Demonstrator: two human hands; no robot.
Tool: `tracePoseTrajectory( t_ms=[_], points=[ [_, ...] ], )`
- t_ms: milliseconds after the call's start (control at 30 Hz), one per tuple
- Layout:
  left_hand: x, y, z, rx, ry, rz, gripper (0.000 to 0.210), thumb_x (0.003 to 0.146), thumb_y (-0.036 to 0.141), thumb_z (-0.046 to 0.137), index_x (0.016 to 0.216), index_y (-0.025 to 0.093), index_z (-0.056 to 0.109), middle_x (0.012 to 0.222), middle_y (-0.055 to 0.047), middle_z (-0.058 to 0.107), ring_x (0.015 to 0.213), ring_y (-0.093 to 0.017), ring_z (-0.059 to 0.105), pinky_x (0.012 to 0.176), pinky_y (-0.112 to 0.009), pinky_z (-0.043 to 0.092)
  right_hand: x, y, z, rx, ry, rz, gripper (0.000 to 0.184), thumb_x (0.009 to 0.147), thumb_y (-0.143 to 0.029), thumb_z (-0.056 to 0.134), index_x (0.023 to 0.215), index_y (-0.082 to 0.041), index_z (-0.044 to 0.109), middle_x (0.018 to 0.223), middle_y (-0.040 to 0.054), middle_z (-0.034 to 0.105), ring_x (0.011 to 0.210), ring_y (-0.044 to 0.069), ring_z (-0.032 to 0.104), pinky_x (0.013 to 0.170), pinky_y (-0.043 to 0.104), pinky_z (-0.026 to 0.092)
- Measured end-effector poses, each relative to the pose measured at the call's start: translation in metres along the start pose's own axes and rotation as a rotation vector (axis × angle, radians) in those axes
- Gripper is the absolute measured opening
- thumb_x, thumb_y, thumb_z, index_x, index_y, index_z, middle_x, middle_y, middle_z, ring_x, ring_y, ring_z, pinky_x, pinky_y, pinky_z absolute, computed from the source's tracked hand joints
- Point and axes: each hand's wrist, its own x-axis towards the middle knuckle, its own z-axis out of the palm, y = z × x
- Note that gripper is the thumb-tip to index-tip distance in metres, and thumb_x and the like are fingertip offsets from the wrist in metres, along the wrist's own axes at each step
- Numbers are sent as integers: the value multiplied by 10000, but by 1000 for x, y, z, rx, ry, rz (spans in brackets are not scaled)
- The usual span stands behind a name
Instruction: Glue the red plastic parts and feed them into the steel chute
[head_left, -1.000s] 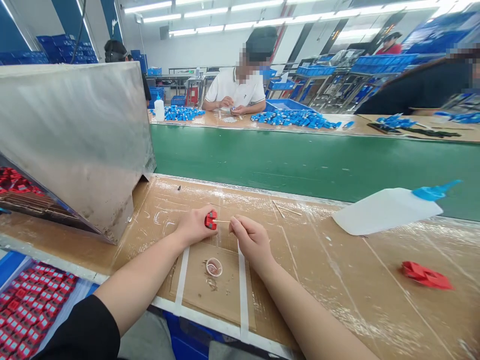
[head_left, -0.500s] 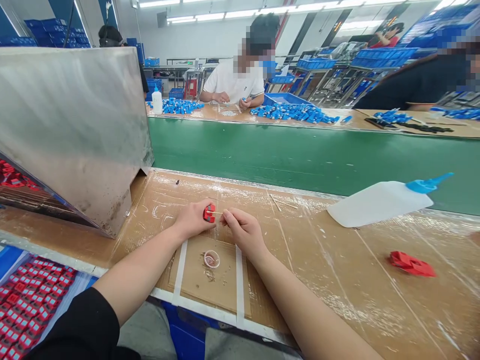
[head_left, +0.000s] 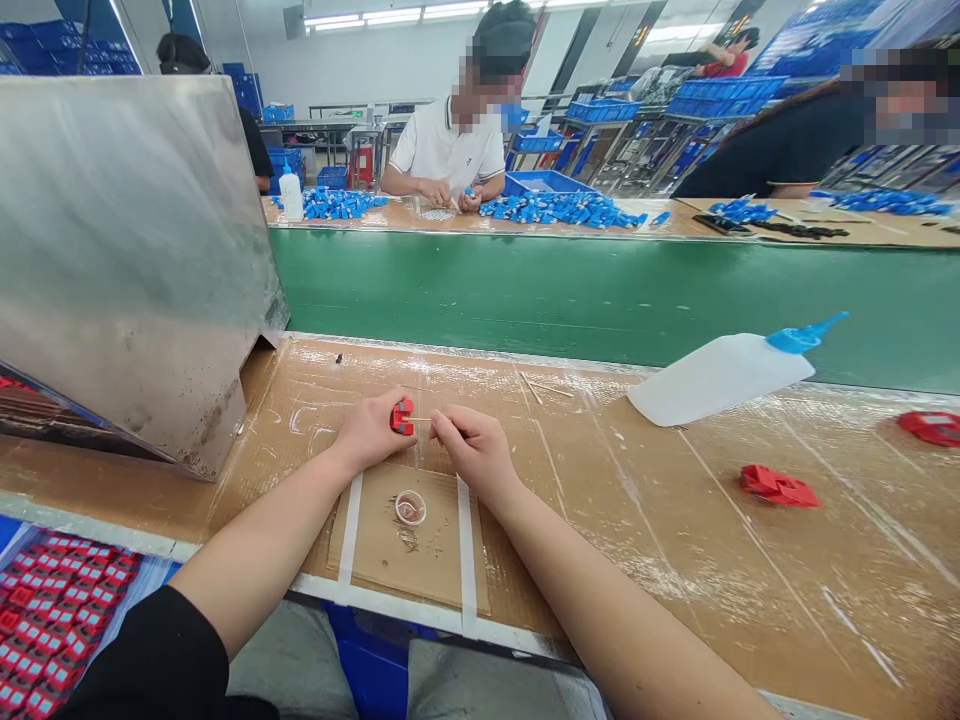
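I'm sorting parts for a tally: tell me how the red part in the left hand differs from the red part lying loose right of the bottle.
The held red part is pinched off the table in the left hand; the loose red part lies flat on the bench, untouched. The held one has a thin stick from the right hand at it; the loose one has none. The held one looks compact, the loose one spread out. Both are red.

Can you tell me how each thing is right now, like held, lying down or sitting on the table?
left hand: resting on the table, pinching the small red part.
small red part: held upright in the left fingers.
right hand: pinching a thin stick.
thin stick: tip at the red part.
squeeze bottle: lying on its side, blue nozzle on.
small round cup: sitting on the cardboard, open.
red pieces: lying loose on the table.
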Motion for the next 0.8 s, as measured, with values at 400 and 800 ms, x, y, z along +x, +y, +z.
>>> tracePoseTrajectory(
  t_ms=[400, 800],
  points=[
    [2, -3, 2, -59, 41, 9, 293, 712, 237, 694, 1001, 248, 644, 742, 52, 643, 647, -131, 547, 640, -240, 384, 2, -4, -10, 30, 46, -85, 438, 1027, -347, 480, 619, -193, 524, 588, -20, 455, 565, 123, 442, 590, 276, 319],
    [14, -12, -9, -284, 413, -179, 292, 744, 356, 757, 928, 203, 590, 644, 71, 498, 592, -102, 442, 613, -230, 343, -3, -5, -12, -89, -683, -341, 463, 1050, -429, 456, 647, -203, 499, 619, -15, 486, 573, 128, 448, 590, 279, 330]
  ],
)
